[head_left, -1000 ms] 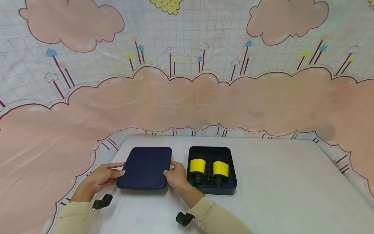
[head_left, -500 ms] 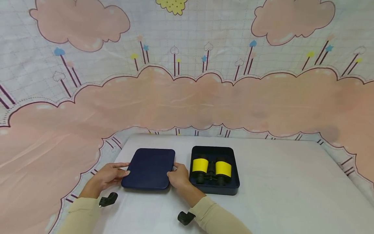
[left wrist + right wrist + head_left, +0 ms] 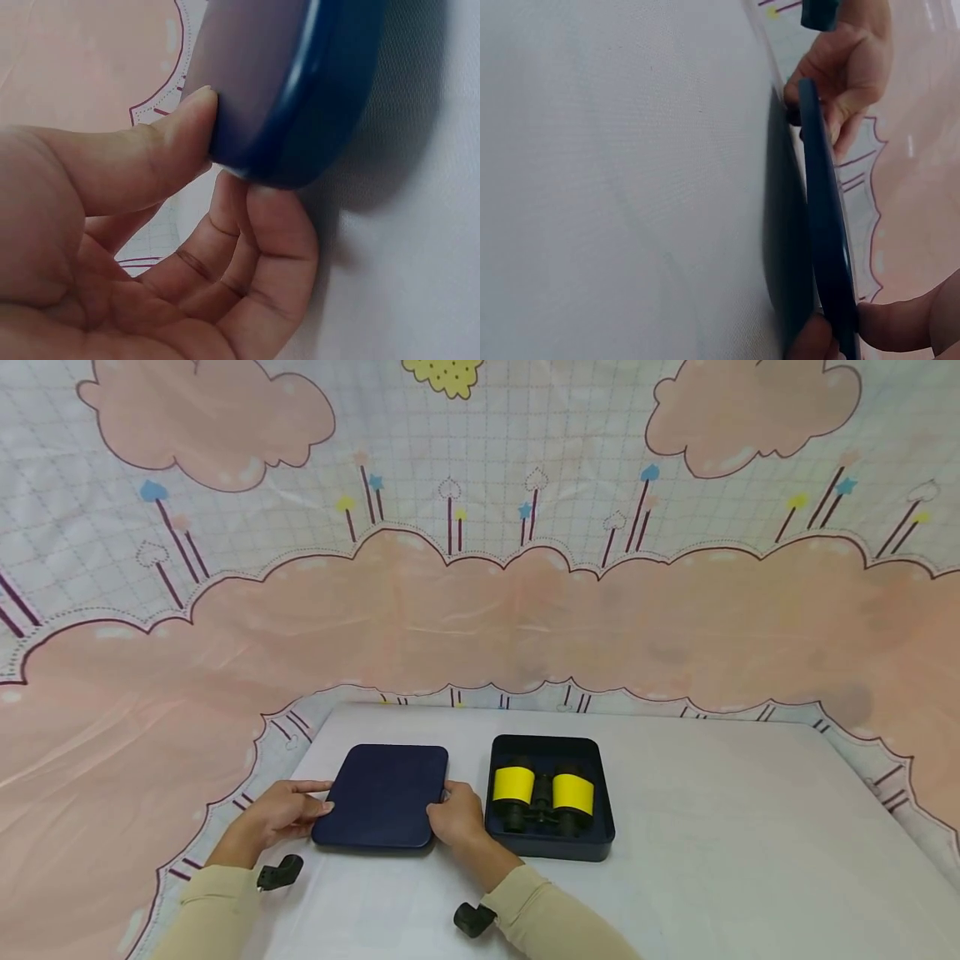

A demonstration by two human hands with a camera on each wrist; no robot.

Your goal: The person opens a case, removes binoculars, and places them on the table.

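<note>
A dark blue lid (image 3: 381, 795), flat with rounded corners, is held level between both hands. At its left edge my left hand (image 3: 273, 817) grips it, thumb on top and fingers beneath the rim, as the left wrist view shows. Its right edge is pinched by my right hand (image 3: 459, 817). In the right wrist view the lid (image 3: 829, 225) stands a little above the table with a shadow under it. To the right sits an uncovered dark blue box (image 3: 551, 847). Inside lie black binoculars with yellow barrel bands (image 3: 573, 793).
The table (image 3: 720, 827) has a white cover. Behind it hangs a patterned cloth (image 3: 480, 627) with pink clouds. A small black device (image 3: 280, 872) is at the left wrist, and a similar black device (image 3: 474, 920) at the right.
The lid, still in both hands, has come down very slightly toward the table. The box and binoculars stay put; the head view has shifted a little.
</note>
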